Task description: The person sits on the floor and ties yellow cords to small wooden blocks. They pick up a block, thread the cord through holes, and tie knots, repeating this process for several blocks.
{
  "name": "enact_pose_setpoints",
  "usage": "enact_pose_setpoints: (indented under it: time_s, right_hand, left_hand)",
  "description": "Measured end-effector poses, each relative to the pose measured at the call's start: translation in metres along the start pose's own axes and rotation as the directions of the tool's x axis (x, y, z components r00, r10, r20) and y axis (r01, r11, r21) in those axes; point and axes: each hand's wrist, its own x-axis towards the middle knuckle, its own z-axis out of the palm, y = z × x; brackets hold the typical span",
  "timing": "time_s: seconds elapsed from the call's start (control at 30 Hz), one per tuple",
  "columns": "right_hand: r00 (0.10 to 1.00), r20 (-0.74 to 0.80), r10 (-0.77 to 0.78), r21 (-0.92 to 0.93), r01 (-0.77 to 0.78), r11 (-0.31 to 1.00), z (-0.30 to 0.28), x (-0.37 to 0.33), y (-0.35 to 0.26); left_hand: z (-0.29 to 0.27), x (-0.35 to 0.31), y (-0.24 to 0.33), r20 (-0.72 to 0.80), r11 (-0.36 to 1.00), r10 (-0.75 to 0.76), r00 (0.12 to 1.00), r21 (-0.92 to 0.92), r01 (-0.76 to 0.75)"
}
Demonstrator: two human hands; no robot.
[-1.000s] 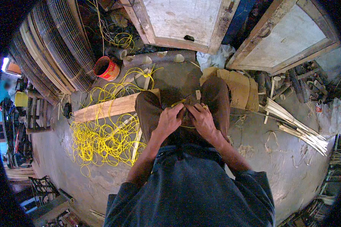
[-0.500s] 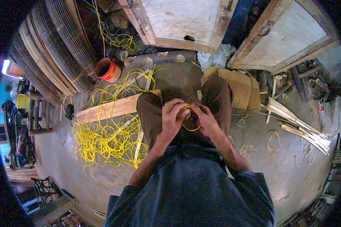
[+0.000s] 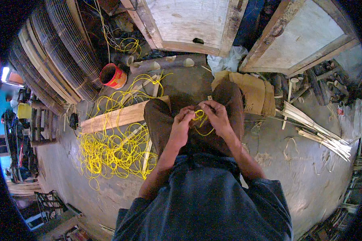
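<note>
Knees beside hands, room above

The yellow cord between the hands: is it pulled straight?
No, the yellow cord curls into a loop between left hand and right hand.

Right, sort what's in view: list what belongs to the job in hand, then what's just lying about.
Job in hand:
- looped yellow cord, between left hand and right hand
- probably the tangled yellow cord, matching in colour

Apparently just lying about:
- wooden plank, strands across it
- red bucket
- pale strips
- cardboard
</note>
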Motion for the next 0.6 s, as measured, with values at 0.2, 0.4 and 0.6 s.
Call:
enact_pose_setpoints:
  time_s: [0.2,0.4,0.6]
  right_hand:
    - [0.989,-0.137,0.048,-0.086,-0.06,0.995,-0.012,0.022,0.028]
    - [0.965,-0.232,0.125,0.016,-0.124,0.992,-0.006,0.046,0.055]
    - [0.952,-0.299,0.068,-0.001,-0.071,0.997,-0.019,0.061,0.059]
  left_hand:
    - [-0.003,-0.014,0.019,-0.023,0.988,0.148,0.989,0.051,-0.147]
    - [-0.009,-0.002,0.009,0.22,0.776,0.17,0.96,-0.63,0.007]
    - [-0.051,-0.014,0.02,-0.072,0.859,0.035,0.997,-0.508,-0.067]
